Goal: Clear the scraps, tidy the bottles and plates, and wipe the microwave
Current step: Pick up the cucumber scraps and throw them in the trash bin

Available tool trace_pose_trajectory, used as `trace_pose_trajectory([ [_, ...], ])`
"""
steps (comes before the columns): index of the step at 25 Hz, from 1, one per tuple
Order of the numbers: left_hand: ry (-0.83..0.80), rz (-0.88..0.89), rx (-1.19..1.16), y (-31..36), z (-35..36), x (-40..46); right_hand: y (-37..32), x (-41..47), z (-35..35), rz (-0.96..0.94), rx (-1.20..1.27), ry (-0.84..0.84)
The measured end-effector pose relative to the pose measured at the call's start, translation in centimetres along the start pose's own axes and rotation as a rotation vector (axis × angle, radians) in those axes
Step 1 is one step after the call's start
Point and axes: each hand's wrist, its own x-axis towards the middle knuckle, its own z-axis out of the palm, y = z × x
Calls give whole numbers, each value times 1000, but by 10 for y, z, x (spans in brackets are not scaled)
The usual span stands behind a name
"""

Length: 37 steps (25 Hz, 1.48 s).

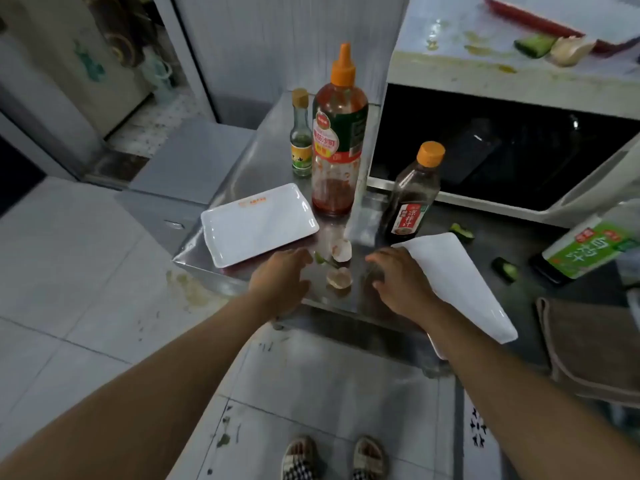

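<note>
Two eggshell halves (341, 251) (339, 278) and a small green scrap (320, 258) lie near the steel counter's (249, 164) front edge. My left hand (282, 277) rests just left of them, fingers apart and empty. My right hand (401, 284) hovers just right of them, fingers curled downward; whether it holds anything is hidden. A white rectangular plate (258, 223) sits to the left, another white plate (460, 289) to the right. Behind stand a ketchup bottle (337, 140), a small oil bottle (301, 136) and a dark sauce bottle (414, 195). The microwave (485, 81) has a stained top.
Cucumber pieces (462, 232) (505, 270) lie on the counter at right, near a green-labelled bottle (588, 247) lying tilted. A brown cloth (588, 344) sits at the right edge. On the microwave lie a cucumber end (535, 46), a garlic piece (569, 50) and a red knife (540, 24).
</note>
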Motion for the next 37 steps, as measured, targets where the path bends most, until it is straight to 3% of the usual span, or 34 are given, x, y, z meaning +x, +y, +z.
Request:
trace_pose_trajectory([
  [5,47,-85,65,2,11,11,16,21,9,-101,-119,33],
  [10,147,-45,125,10,15,21,21,28,13,-166,-227,67],
  [14,135,-46,179,13,17,32,24,33,16,-206,-230,92],
  [22,143,0,208,14,25,48,31,37,23,-305,-203,128],
  [28,133,-49,197,13,31,56,35,32,7,-281,-9,199],
  [37,112,-59,144,6,33,61,37,29,10,-201,54,224],
])
